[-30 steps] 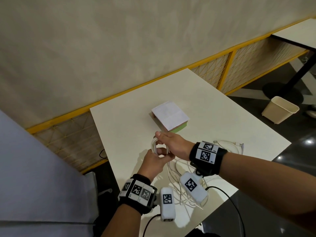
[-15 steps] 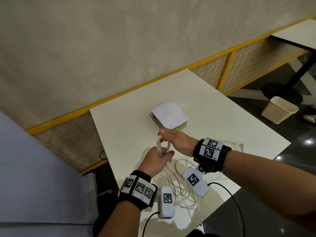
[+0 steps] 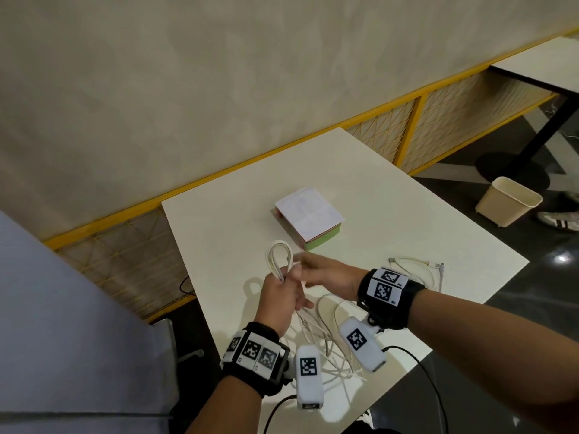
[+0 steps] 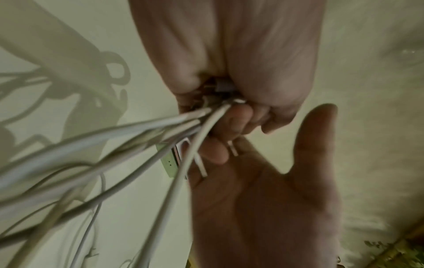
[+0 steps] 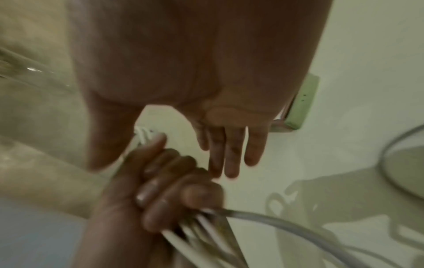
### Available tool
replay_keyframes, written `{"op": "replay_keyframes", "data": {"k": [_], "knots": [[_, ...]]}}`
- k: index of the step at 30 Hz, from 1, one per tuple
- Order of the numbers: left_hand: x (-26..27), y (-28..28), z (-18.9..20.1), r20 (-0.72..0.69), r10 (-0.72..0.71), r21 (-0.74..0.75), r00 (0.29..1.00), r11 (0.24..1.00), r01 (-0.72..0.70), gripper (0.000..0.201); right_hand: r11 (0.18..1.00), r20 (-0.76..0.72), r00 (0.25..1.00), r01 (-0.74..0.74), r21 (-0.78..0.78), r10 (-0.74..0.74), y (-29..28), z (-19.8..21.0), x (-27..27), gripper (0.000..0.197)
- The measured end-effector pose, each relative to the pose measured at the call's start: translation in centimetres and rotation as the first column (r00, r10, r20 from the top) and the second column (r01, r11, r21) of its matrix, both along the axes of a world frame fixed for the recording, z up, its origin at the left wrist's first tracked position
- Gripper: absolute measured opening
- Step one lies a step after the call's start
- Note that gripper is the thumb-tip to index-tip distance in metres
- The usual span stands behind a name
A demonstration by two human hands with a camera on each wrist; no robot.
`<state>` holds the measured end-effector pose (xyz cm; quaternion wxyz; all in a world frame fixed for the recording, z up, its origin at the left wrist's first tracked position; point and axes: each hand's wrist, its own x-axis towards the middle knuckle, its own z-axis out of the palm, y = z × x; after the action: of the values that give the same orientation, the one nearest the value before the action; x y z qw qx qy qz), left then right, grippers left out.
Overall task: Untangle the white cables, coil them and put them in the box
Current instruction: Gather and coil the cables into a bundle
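Note:
My left hand (image 3: 283,289) grips a bundle of white cables (image 3: 278,256) in its fist, and a folded loop sticks up above the fist. Loose strands (image 3: 329,349) trail from the fist down onto the white table (image 3: 391,214). My right hand (image 3: 316,270) hovers just right of the loop with straight fingers, holding nothing. In the left wrist view its open palm (image 4: 263,199) faces the fist (image 4: 229,101). In the right wrist view its straight fingers (image 5: 229,154) point past the left fist (image 5: 172,190). The box (image 3: 308,219), white-topped with a green side, lies beyond the hands. Another white cable (image 3: 416,270) lies by the table's right edge.
The table's near edge runs just under my wrists. A yellow mesh railing (image 3: 407,120) stands behind the table. On the dark floor to the right are a beige bin (image 3: 507,200), someone's shoe (image 3: 560,220) and a second table (image 3: 548,64).
My right hand has let go of the top of the loop and drawn back to the right with its fingers straightened. The left hand keeps its grip, and the loop now stands uncovered.

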<state>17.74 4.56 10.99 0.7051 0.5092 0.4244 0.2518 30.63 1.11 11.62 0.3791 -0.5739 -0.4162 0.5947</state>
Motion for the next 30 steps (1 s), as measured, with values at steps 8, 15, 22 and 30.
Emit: {"op": "replay_keyframes", "data": {"k": [8,15,22,30], "knots": [[-0.2,1.2,-0.3,0.051,0.082,-0.034,0.995,0.996,-0.081,0.032,0.883,0.019,0.913,-0.388,-0.265,0.407,-2.4,-2.5,-0.8,0.021],[-1.4,1.2,-1.5,0.178,0.133,-0.179,0.975,0.979,-0.101,0.022,0.896,-0.222,0.948,-0.293,-0.335,0.227,-4.2,-2.7,-0.1,0.023],[-2.3,1.9,-2.2,0.045,0.135,-0.145,0.990,0.981,-0.127,0.034,0.862,0.218,0.907,-0.233,-0.451,0.359,-4.1,-1.0,1.5,0.046],[-2.4,1.1,-3.3,-0.184,-0.053,-0.058,0.981,0.997,0.043,0.029,0.933,0.912,0.387,-0.360,0.011,0.139,-2.7,1.5,0.6,0.029]]}}
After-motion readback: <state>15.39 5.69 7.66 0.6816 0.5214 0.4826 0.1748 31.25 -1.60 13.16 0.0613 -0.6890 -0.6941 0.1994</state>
